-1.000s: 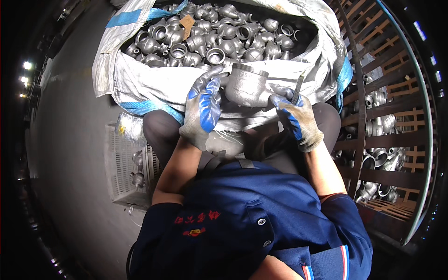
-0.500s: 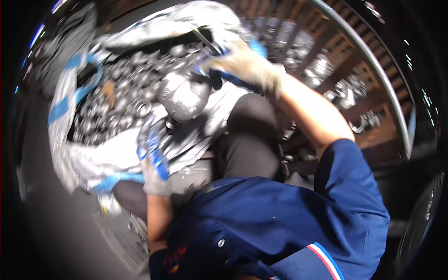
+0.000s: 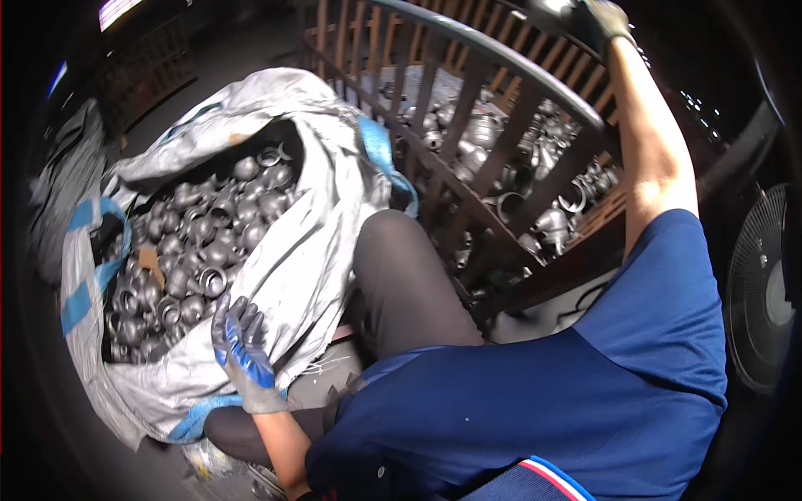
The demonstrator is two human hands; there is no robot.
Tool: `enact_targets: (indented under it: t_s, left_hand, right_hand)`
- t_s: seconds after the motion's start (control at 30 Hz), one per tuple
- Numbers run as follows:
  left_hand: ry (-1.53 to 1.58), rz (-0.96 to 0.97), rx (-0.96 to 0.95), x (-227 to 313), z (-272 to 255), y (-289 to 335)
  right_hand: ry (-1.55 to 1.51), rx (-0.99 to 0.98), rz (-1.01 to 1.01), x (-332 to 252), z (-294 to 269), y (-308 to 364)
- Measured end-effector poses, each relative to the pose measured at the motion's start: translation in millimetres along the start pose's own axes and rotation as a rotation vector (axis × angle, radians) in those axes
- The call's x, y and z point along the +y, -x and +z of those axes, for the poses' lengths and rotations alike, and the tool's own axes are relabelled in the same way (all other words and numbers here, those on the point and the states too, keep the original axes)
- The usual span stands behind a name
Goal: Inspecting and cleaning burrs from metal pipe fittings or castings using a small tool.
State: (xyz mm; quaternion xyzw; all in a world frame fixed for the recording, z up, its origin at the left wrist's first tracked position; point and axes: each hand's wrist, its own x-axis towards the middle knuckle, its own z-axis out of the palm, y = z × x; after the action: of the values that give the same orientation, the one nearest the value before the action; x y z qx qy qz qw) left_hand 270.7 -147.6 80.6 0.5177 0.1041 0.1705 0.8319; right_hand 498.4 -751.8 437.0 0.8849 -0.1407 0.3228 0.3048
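Note:
My left hand (image 3: 246, 355), in a blue-coated glove, is open with its palm up and fingers apart, by the near rim of a white woven bulk bag (image 3: 280, 292). Inside the bag lie many grey rounded metal parts (image 3: 188, 234), some with ring-like openings. High at the upper right, my gloved right hand (image 3: 610, 21) is raised over the far side of a slatted crate, closed on a shiny rounded metal part (image 3: 555, 7). The picture's top edge cuts that part off, and most of the fingers are hidden.
The brown slatted crate (image 3: 480, 196) with a grey top rail (image 3: 493, 46) stands to the right of the bag and holds loose metal parts (image 3: 551, 225). Blue straps (image 3: 380, 150) hang on the bag. A fan (image 3: 764, 288) stands at the far right.
My right hand has swung from above the bag to the upper right, over the crate, carrying the rounded metal part. My left hand stays near the bag's rim, its palm now turned up.

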Motion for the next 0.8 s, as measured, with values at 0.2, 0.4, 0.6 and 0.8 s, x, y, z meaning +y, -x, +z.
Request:
enact_targets:
  t_s: [0.2, 0.4, 0.6, 0.8]
  left_hand:
    - [0.069, 0.030, -0.001, -11, -28, -7]
    - [0.091, 0.158, 0.012, 5, -38, -23]
    - [0.163, 0.214, 0.041, 40, -54, -77]
    - [-0.135, 0.170, 0.100, 37, -79, -177]
  right_hand:
    - [-0.887, -0.523, 0.652, 26, 48, 24]
    - [-1.620, -0.194, 0.063, -137, -76, 51]
    - [-1.800, -0.939, -0.451, -353, -138, 185]
    - [-2.104, -1.683, -0.188, -477, -135, 282]
